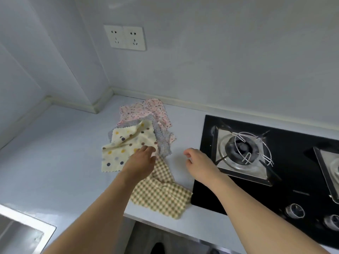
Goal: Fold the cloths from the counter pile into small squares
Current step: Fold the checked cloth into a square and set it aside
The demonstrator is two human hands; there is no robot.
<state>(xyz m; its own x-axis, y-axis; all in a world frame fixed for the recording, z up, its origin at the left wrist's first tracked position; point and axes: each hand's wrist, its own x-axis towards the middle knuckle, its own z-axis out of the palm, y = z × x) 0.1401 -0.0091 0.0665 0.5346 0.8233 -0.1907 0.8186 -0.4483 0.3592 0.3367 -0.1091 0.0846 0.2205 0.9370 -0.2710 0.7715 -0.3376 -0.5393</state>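
Pile of cloths (pixel 143 143) sits mid-desk (pixel 55 153), between the back wall corner and the black gas hob (pixel 266 162). None folded yet by the look of it, so you're at the pick-the-first-cloth step.

Top of the pile: cream polka-dot cloth (pixel 124 145), one corner already flipped over itself. Under it a grey dotted cloth (pixel 162 142), then a pink floral cloth (pixel 145 112) at the back. Green checked cloth (pixel 161 197) lies nearest you, rumpled, reaching the front desk edge.

Your left hand (pixel 142 162) is on the polka-dot cloth's near right edge, fingers (pixel 146 149) extended onto the fabric. Can't tell if they're pinching it or just resting. Your right hand (pixel 198 164) hovers just beside the pile next to the hob, fingers loosely curled, holding nothing.

Next move, my read: pull the polka-dot cloth clear of the rest, flatten that flipped corner, then fold in half and half again. Bare desk to the left looks like the best working space. Keep fabric off the hob.
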